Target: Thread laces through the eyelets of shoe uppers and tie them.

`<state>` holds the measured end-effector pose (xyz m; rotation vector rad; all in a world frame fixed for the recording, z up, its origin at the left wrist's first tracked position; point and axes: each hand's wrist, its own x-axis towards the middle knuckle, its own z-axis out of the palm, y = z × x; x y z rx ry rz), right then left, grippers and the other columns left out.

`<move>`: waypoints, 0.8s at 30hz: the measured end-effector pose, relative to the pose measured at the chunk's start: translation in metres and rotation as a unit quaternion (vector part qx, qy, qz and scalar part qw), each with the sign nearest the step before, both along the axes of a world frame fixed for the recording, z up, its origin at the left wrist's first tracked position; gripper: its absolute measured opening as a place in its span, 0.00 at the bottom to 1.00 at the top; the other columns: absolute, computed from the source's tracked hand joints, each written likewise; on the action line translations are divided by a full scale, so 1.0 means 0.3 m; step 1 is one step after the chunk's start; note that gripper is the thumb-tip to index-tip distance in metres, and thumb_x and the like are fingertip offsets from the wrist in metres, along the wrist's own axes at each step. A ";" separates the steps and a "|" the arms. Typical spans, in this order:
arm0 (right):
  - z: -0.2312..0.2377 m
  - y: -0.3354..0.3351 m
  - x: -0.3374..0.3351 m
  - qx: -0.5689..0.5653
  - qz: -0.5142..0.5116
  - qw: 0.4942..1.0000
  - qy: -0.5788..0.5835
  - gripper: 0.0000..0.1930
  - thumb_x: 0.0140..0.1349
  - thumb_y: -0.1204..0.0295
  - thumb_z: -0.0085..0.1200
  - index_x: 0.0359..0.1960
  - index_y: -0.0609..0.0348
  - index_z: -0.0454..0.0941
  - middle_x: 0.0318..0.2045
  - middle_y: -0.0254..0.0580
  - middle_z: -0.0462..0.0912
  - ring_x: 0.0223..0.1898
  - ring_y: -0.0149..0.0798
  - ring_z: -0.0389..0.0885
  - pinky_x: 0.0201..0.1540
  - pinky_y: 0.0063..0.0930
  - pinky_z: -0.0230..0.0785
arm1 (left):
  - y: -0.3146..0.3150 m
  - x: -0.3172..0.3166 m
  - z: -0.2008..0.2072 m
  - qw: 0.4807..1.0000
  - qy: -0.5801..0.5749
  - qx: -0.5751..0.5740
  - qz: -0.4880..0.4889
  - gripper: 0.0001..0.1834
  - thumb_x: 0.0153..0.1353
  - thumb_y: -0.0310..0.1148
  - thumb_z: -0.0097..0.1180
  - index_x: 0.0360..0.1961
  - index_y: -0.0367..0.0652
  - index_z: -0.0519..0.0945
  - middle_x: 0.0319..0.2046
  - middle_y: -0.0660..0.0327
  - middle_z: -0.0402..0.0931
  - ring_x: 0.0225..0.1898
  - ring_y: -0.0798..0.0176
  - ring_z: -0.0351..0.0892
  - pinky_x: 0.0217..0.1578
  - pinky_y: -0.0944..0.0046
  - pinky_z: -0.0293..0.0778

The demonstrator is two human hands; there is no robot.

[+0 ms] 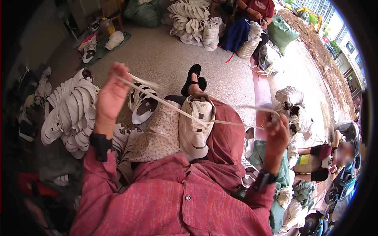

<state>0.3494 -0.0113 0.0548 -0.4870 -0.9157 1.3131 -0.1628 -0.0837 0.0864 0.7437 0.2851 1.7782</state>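
Note:
A white sneaker upper with a brown collar rests in my lap, its toe toward me. From its eyelets a flat cream shoelace stretches out to both sides. My left hand is raised at the left, fingers closed on one end of the lace, which is drawn taut. Out to the right, my right hand pinches the other end, with its loose tail trailing back to the left. A patterned cloth covers my left thigh beside the shoe.
Stacked white shoe uppers stand at my left, and a loose upper lies near my left hand. More uppers are piled beyond my right hand. A co-worker sits at the far side with shoes. Green sacks lie farther back.

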 end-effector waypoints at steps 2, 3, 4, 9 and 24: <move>-0.079 -0.056 0.150 -0.043 -0.073 0.996 -0.011 0.12 0.66 0.74 0.43 0.50 0.62 0.71 0.26 0.33 0.71 0.24 0.29 0.72 0.29 0.23 0.69 | -0.043 -0.062 0.053 1.000 -0.014 0.021 -0.006 0.22 0.68 0.27 0.45 0.63 0.44 0.66 0.56 0.60 0.73 0.59 0.64 0.71 0.64 0.57 0.62; -0.108 -0.082 0.193 -0.101 -0.112 0.985 -0.080 0.12 0.66 0.73 0.45 0.48 0.63 0.72 0.25 0.35 0.75 0.23 0.30 0.74 0.26 0.22 0.69 | -0.059 -0.074 0.089 0.998 0.017 0.057 -0.006 0.20 0.67 0.28 0.47 0.61 0.43 0.68 0.55 0.61 0.74 0.58 0.64 0.72 0.63 0.58 0.65; -0.156 -0.114 0.246 -0.177 -0.113 0.957 -0.199 0.12 0.66 0.73 0.45 0.47 0.64 0.73 0.24 0.36 0.77 0.22 0.30 0.75 0.25 0.22 0.69 | -0.082 -0.094 0.122 0.994 0.049 0.095 -0.001 0.19 0.67 0.28 0.48 0.59 0.42 0.69 0.53 0.61 0.75 0.56 0.64 0.73 0.61 0.59 0.67; -0.339 -0.161 0.295 -0.139 -0.113 0.788 -0.589 0.09 0.61 0.75 0.53 0.41 0.65 0.78 0.25 0.40 0.81 0.24 0.30 0.78 0.28 0.23 0.70 | -0.110 -0.227 0.186 0.995 0.045 0.084 0.042 0.20 0.68 0.28 0.45 0.61 0.41 0.67 0.55 0.61 0.73 0.55 0.64 0.73 0.60 0.59 0.68; -0.132 -0.012 -0.484 0.274 0.055 0.754 -0.594 0.06 0.54 0.69 0.62 0.31 0.55 0.80 0.30 0.41 0.77 0.31 0.47 0.80 0.31 0.36 0.72 | -0.234 -0.502 0.086 0.990 -0.051 -0.001 0.130 0.23 0.68 0.24 0.45 0.63 0.33 0.62 0.54 0.57 0.73 0.37 0.69 0.73 0.27 0.74 0.63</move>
